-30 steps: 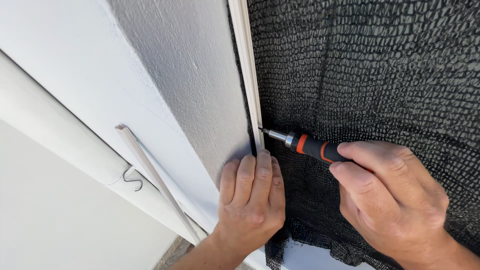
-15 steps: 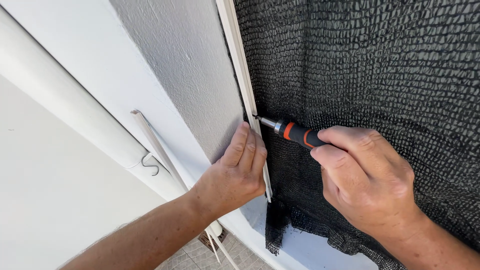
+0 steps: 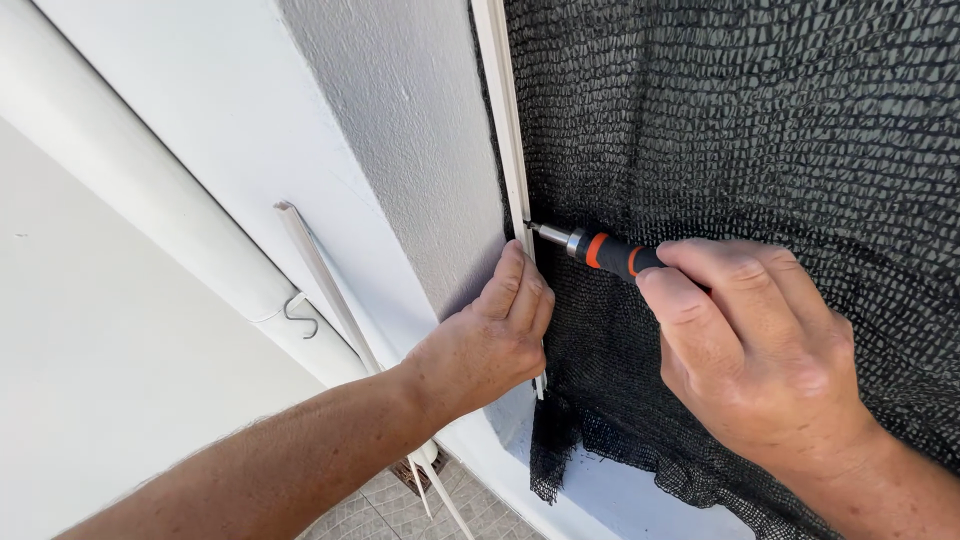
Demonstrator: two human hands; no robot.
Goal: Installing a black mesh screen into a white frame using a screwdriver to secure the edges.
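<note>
Gripping the black and orange handle of a screwdriver (image 3: 600, 250), the right hand (image 3: 760, 370) is closed tight around it, fingers wrapped over the top and thumb along the near side. The tool lies nearly level, its metal tip touching the white strip (image 3: 505, 150) that runs up the edge of the wall. The left hand (image 3: 485, 345) lies just beside the tip, slightly below it, fingers together and laid flat against the same strip and the grey rough wall (image 3: 410, 150); it presses rather than clasps, and holds nothing. Black netting (image 3: 760, 130) hangs to the right of the strip and behind the right hand, its ragged lower edge ending on a white sill (image 3: 620, 500). Farther left, a thin white rod (image 3: 320, 275) leans along the wall, and beyond it a thick white pipe (image 3: 130, 180) carries a small metal hook (image 3: 300, 312). Tiled floor (image 3: 400, 510) shows far below.
</note>
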